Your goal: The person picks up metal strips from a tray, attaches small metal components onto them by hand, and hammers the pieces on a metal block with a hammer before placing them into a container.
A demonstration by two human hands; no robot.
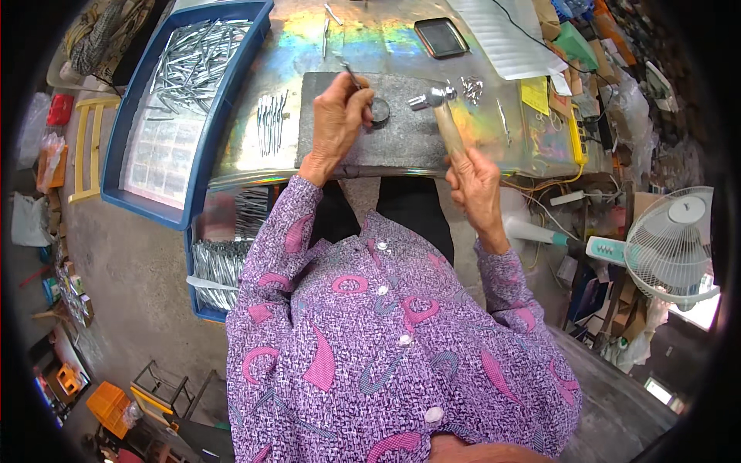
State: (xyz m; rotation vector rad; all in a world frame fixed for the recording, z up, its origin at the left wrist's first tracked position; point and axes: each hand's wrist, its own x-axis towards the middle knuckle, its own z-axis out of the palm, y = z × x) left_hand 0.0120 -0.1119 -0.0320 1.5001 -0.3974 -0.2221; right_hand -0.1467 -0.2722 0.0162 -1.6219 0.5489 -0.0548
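My left hand [338,116] is closed, its fingertips pinching a thin metal piece [352,75] that points up and away. Just right of those fingers, a round dark metal block [380,111] sits on a grey slab [417,143]. My right hand [477,185] is wrapped around the wooden handle of a hammer [448,130]. The hammer's shiny head hangs over the slab's right part, apart from the round block. Small metal bits [472,89] lie in a loose pile beyond the hammer. Left of the slab, several slender metal pieces [272,123] lie side by side.
A blue tray [112,154] with a heap of metal strips [199,58] stands at the left. Below it is another blue bin [193,270] of metal pieces. A black-rimmed dish [441,37] lies at the back; a white fan [671,243] stands right, with cables near the table edge.
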